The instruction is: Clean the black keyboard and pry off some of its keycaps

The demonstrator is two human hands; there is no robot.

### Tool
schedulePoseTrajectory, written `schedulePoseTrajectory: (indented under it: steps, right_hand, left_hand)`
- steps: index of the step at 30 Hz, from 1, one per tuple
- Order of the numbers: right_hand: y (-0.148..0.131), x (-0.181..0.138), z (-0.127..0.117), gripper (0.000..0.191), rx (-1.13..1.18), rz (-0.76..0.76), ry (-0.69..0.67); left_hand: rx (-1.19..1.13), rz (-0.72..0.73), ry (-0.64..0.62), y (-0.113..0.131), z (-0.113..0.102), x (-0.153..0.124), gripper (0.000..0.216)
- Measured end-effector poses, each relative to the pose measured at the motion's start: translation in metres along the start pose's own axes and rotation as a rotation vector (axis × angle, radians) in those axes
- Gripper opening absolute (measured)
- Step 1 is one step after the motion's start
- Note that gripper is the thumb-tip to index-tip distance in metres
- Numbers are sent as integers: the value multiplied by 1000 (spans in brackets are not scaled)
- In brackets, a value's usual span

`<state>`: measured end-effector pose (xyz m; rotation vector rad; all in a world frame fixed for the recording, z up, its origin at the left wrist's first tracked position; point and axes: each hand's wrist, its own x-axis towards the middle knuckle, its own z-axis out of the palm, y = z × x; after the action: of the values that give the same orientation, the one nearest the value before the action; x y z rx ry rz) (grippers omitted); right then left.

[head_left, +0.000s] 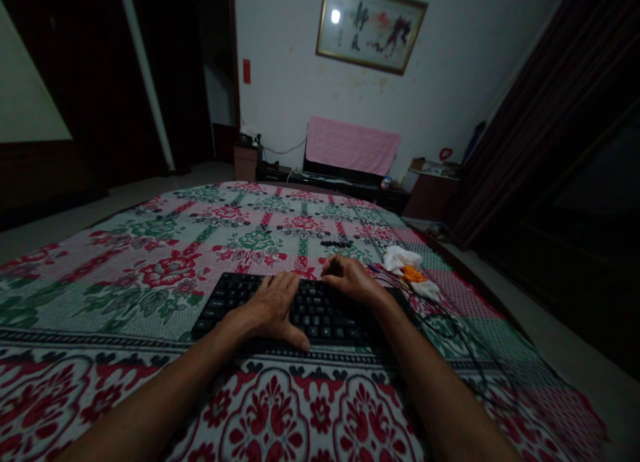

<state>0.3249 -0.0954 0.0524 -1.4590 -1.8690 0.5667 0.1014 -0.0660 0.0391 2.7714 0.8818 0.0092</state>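
Observation:
A black keyboard (325, 319) lies on the patterned bed cover. My left hand (275, 309) rests flat across its left half, fingers stretched out and thumb reaching towards the near edge. Over the far edge, right of the middle, is my right hand (353, 279), its fingers curled in towards the thumb. Something dark shows inside that curl, but I cannot make out what it is. Just beyond this hand, a row of small black pieces (336, 244) lies on the cover. Both hands and the right forearm hide part of the keys.
White and orange crumpled cloths or bags (413, 272) lie right of the keyboard, with a black cable (465, 342) looping nearby. The bed cover (170, 269) spreads out around it all. A pink towel (353, 145) drapes over a screen by the far wall, below a framed picture (371, 25).

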Motion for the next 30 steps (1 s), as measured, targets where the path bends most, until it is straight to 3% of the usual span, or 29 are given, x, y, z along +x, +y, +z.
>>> schedulePoseTrajectory:
  steps: [17,30]
  right_hand:
    - [-6,-2,-11,18,197,62,-19]
    - [-13,-1,0,22,278,60,-50]
  left_hand:
    - [-13,-5,1,2,-2,-2,132]
    - [-6,-11,-13,2,-2,-1,129]
